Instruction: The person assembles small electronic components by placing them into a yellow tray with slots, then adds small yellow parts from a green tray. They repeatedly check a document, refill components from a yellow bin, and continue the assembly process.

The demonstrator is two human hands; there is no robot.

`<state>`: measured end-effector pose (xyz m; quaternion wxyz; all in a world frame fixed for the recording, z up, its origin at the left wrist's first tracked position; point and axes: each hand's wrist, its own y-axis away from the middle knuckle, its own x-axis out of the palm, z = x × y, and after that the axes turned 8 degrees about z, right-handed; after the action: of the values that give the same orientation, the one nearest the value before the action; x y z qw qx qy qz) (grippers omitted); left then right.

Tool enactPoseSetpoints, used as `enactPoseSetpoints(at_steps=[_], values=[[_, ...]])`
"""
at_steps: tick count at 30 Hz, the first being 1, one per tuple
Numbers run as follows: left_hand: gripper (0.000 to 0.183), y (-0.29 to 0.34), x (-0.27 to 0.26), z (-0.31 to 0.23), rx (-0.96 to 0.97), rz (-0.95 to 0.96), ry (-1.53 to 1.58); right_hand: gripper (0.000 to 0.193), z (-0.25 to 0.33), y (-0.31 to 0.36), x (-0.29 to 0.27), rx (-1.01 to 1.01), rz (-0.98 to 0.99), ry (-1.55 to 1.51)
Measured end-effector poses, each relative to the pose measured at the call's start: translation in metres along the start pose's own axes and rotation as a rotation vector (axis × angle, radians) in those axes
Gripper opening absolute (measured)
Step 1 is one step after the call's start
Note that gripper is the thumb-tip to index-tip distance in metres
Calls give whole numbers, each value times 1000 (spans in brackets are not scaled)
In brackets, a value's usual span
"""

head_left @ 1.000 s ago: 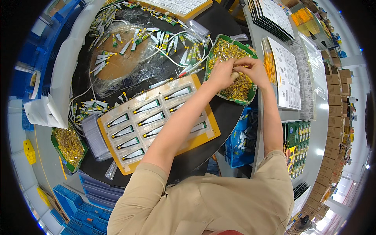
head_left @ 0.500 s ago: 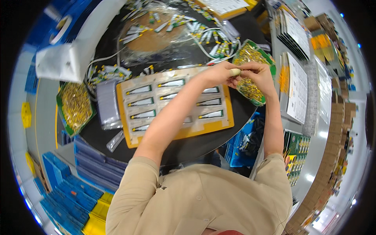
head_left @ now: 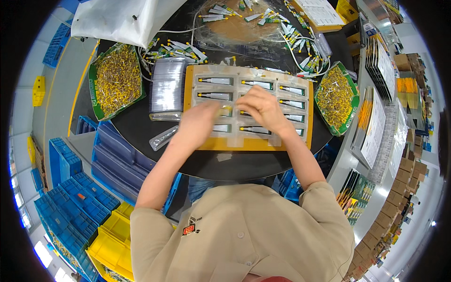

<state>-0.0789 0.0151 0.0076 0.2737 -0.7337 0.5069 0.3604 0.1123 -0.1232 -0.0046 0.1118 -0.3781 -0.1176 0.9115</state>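
Both my hands are over a yellow board [head_left: 210, 144] holding clear plastic blister trays. Small white tubes [head_left: 215, 81] with green ends, dark nozzles and yellow tips lie in the compartments in rows. My left hand [head_left: 199, 126], smeared by motion, is over the left column; a pale yellow covering shows on one finger. My right hand [head_left: 263, 109] is over the middle column, fingers bent and pressed together; whatever they hold, if anything, is too small to make out. It hides part of the tubes below it.
Green-edged boxes of small yellow-tipped pieces stand left [head_left: 117, 82] and right [head_left: 337, 98]. A stack of clear plastic trays [head_left: 168, 87] sits beside the board. Loose tubes [head_left: 183, 50] and a white cable lie behind. Blue crates [head_left: 84, 192] and yellow bins [head_left: 110, 244] are lower left.
My hands were together over the right-hand box; now they are apart above the board, further left. The view has shifted too.
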Motion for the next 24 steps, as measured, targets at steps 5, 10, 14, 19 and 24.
enactPoseSetpoints(at_steps=[5, 10, 14, 19, 24], values=[[14, 24, -9, 21, -273, -61, 214, 10, -24, -32, 20, -15, -166, 120], [10, 18, 26, 18, -124, -243, 222, 10, -42, -53, 38, -84, -164, 255], [19, 1, 29, 19, -8, -288, 150, 13, -45, -53, 39, -52, -149, 221], [21, -25, 23, 21, 81, -286, 15, 13, -43, -43, 24, -7, -146, 152], [14, -40, 26, 29, 161, -206, -51, 9, -49, 2, -17, 159, -205, 151]])
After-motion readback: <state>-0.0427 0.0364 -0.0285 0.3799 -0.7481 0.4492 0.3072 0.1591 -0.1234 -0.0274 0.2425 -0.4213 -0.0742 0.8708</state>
